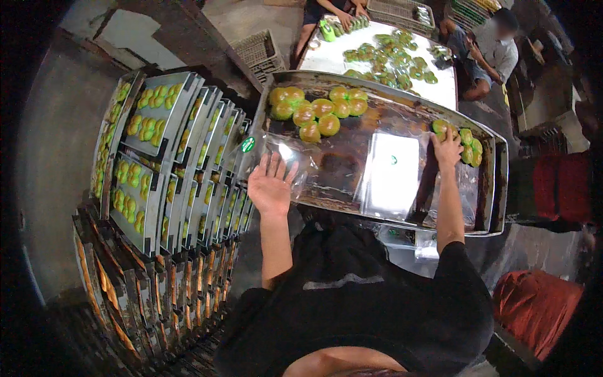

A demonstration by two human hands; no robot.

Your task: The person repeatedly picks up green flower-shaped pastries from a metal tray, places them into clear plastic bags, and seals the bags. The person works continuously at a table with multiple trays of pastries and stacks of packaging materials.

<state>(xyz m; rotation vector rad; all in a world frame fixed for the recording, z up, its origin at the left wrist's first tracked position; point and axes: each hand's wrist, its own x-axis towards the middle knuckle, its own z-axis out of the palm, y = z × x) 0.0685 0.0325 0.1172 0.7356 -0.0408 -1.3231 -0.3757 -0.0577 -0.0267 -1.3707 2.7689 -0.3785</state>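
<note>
My left hand (271, 186) is palm up with its fingers apart, at the left end of a large worn metal tray (339, 165). A clear plastic bag (301, 153) with a round green label lies about its fingers; whether they are inside it is hard to tell. At the tray's right end, my right hand (447, 148) grasps a cluster of green-and-brown glazed buns (441, 126). More buns (471, 148) sit right beside its fingers. Between my hands lies a stack of clear bags (393, 174). Several joined buns (322, 108) rest at the tray's far left.
A rack of metal trays (158, 115) with similar buns stands on my left. Beyond the tray is a white table (330, 54) with many bagged buns (391, 56). One person's hands (346, 21) work there; another person (494, 52) sits at right. A plastic crate (259, 52) stands behind.
</note>
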